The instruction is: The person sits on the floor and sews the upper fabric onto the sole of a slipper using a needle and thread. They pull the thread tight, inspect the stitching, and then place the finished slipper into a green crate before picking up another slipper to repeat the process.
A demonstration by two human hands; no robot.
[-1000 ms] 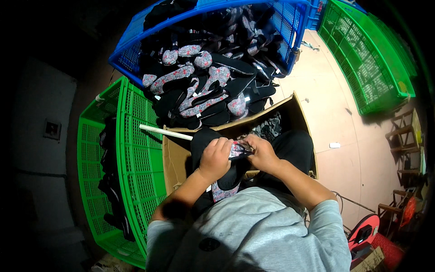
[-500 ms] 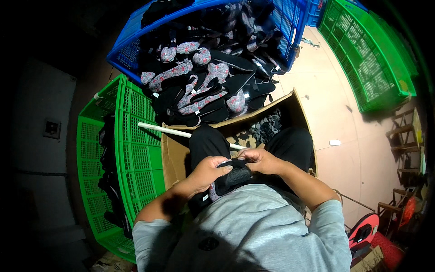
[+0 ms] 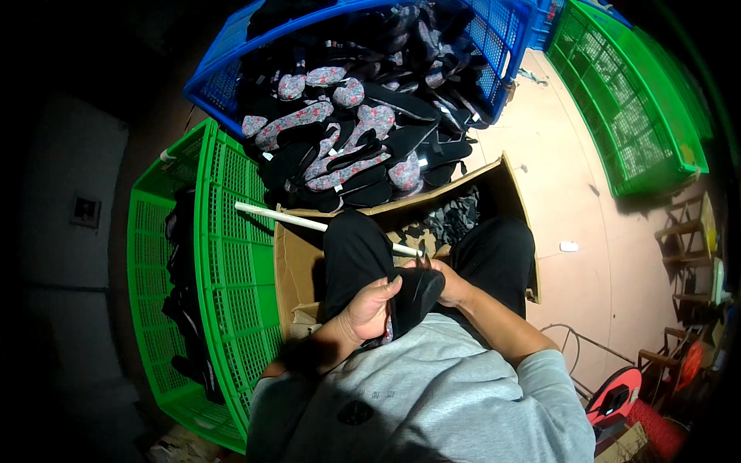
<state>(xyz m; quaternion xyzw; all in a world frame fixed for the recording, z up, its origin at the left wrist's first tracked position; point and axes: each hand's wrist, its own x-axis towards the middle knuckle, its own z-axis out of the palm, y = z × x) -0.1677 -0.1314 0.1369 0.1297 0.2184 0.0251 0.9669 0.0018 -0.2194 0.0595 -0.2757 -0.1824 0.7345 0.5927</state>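
Over my lap, my left hand [image 3: 369,310] grips a black cloth slipper [image 3: 417,293] by its near left side, thumb on top. A bit of grey-and-red floral lining shows below those fingers. My right hand [image 3: 454,285] is closed at the slipper's far right edge. From its fingers stick up small, dark, pointed blades that look like thread snips [image 3: 422,261]; their handles are hidden. An open cardboard box [image 3: 297,258] stands around my knees, with dark cloth scraps [image 3: 455,220] inside.
Black slippers with floral insoles [image 3: 297,123] spill from a blue crate [image 3: 197,91] ahead. A green crate [image 3: 239,255] holding black items stands left; green crates [image 3: 617,100] stand far right. A white stick [image 3: 278,216] crosses the box. A red round object [image 3: 617,390] lies lower right.
The slipper has turned, so its smooth black outside now faces up. My right hand has shifted right, and the pointed blades now show at its fingers. My left thumb has moved.
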